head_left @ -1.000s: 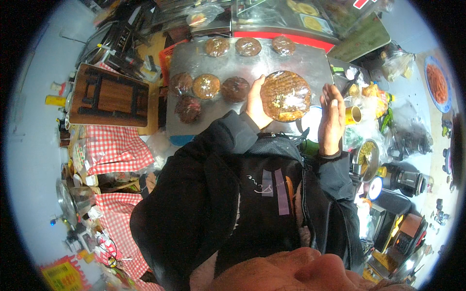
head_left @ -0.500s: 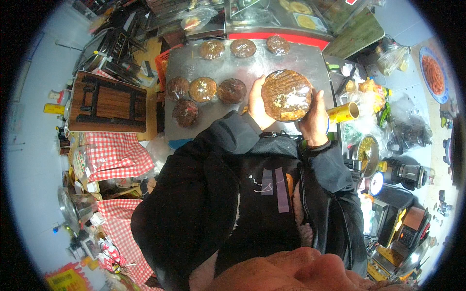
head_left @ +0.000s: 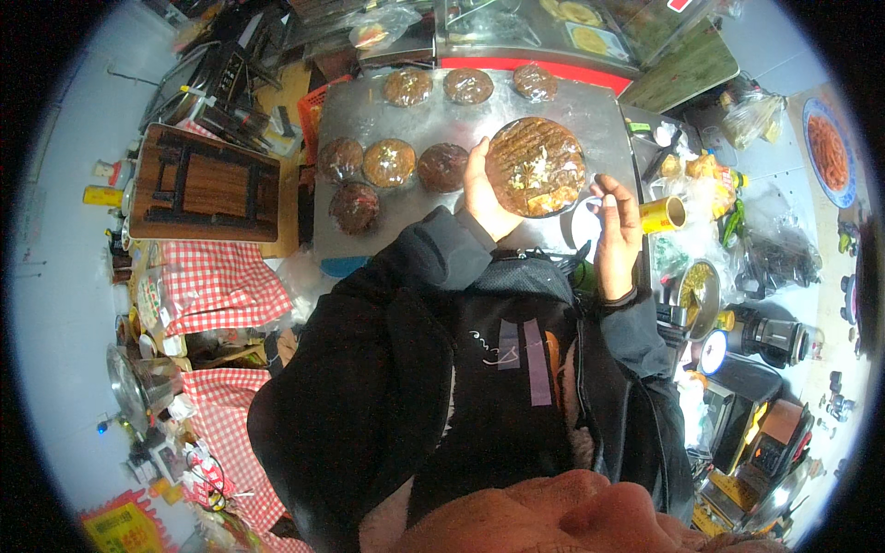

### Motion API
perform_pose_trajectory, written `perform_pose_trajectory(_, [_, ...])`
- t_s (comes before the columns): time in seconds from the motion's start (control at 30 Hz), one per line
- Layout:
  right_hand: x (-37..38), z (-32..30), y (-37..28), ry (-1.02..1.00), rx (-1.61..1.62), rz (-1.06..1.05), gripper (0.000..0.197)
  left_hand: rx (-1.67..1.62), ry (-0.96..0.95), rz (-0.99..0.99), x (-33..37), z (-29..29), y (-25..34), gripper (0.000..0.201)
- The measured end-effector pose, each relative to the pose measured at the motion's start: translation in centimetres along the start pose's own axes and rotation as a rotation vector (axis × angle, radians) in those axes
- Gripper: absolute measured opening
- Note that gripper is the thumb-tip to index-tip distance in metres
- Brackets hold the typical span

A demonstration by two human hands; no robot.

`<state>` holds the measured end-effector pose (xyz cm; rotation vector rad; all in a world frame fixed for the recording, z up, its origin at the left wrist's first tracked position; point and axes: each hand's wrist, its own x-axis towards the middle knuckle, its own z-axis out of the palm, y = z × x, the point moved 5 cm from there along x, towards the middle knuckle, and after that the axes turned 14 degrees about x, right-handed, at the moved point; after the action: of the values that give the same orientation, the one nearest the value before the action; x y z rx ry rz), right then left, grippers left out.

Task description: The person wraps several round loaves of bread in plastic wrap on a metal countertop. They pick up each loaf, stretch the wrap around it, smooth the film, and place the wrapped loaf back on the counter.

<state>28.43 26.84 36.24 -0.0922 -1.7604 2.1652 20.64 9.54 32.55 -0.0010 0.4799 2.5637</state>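
My left hand point(head_left: 483, 194) grips the left edge of a large round brown cake point(head_left: 536, 167) topped with pale bits, held just over a metal tabletop point(head_left: 415, 217). My right hand point(head_left: 616, 230) hovers to the cake's right, a little apart from it, fingers bent around something small and pale that I cannot make out. Several smaller wrapped round cakes point(head_left: 389, 162) lie on the tabletop to the left and along its far edge point(head_left: 468, 86).
A yellow can point(head_left: 666, 214) lies right of my right hand among bags and jars. A dark wooden stool point(head_left: 203, 183) stands left of the table. Red checked cloths point(head_left: 217, 286) sit at lower left. A glass display case point(head_left: 553, 23) lies beyond the table.
My right hand went from open beside the cake to touching its right edge, then drew back to the right. The cake stayed in my left hand.
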Motion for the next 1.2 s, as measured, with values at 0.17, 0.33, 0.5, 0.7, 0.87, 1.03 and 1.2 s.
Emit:
perform_pose_trajectory(0.17, [-0.8, 1.8, -0.3, -0.11, -0.017, -0.008, 0.042, -0.029, -0.007, -0.002, 0.1, 0.0, 0.2, 0.065])
perform_pose_trajectory(0.33, [-0.6, 1.6, 1.1, -0.064, 0.206, 0.231, 0.032, -0.017, -0.009, -0.009, 0.0, 0.2, 0.1, 0.065])
perform_pose_trajectory(0.5, [-0.3, 1.0, 2.9, -0.127, 0.453, 0.33, 0.015, -0.055, -0.002, -0.039, -0.5, 0.2, 0.1, 0.059])
perform_pose_trajectory(0.7, [-0.5, 1.1, 3.5, -0.055, 0.559, 0.487, 0.012, -0.044, -0.029, -0.051, -0.7, 0.4, 0.2, 0.06])
perform_pose_trajectory(0.87, [-0.9, 1.1, 4.6, 0.034, 0.544, 0.554, 0.012, -0.004, -0.035, -0.041, -0.9, 0.4, 0.2, 0.062])
perform_pose_trajectory(1.03, [-0.6, 2.2, 6.1, 0.051, 0.488, 0.3, 0.016, 0.009, 0.003, -0.017, -1.1, 0.5, 0.2, 0.064])
perform_pose_trajectory(1.2, [0.7, 2.8, 5.4, 0.021, 0.142, -0.131, 0.023, -0.015, 0.003, 0.022, -0.5, 1.1, -0.1, 0.064])
